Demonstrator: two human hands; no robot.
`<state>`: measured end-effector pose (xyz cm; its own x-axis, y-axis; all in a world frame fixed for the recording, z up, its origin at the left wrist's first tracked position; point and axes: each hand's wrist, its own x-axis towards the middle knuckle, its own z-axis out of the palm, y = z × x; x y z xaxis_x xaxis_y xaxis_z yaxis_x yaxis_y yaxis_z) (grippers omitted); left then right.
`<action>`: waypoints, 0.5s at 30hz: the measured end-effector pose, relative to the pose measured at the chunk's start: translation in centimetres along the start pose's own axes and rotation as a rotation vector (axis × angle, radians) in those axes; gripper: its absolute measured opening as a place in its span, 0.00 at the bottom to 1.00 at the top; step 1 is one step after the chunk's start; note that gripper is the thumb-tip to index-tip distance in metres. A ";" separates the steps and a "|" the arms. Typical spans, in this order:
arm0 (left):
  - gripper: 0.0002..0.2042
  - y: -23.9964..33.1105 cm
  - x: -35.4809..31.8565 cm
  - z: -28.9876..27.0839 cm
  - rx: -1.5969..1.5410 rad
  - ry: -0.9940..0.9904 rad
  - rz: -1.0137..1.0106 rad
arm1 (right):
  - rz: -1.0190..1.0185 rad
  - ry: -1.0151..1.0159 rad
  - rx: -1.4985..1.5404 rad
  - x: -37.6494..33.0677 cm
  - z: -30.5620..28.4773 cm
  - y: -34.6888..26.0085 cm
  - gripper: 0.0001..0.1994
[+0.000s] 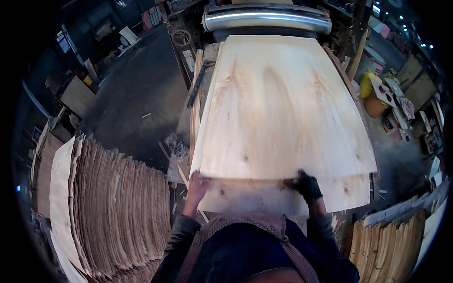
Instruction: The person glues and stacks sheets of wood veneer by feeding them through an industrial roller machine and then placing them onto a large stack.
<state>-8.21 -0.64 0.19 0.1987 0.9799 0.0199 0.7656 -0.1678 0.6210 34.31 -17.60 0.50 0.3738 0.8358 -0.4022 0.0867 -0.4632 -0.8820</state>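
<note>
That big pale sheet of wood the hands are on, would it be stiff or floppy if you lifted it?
The top veneer sheet looks very thin and wide, so probably floppy, sagging when lifted. Probably light: the left hand and gloved right hand touch only its near edge. Wavy stacked sheets suggest easy cracking.

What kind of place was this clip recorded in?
Most likely a veneer or plywood workshop. A large pale veneer sheet lies before a steel roller, held by the left hand and gloved right hand; veneer stacks stand alongside.
</note>
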 end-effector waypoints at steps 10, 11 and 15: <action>0.40 -1.9 -1.8 3.4 0.090 0.120 0.020 | -0.340 -0.423 1.359 21.0 1.2 -7.5 0.11; 0.40 -2.0 -1.7 3.4 0.099 0.109 0.002 | -0.343 -0.404 1.351 22.1 1.5 -8.1 0.13; 0.36 -1.6 -1.4 3.1 0.068 0.066 -0.086 | -0.120 -0.330 1.344 21.4 3.7 -7.5 0.16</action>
<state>-7.80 -2.12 -3.25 0.0916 0.9955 0.0221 0.8183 -0.0879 0.5680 38.27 4.79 -2.40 0.1783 0.9673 -0.1806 -0.9132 0.0943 -0.3965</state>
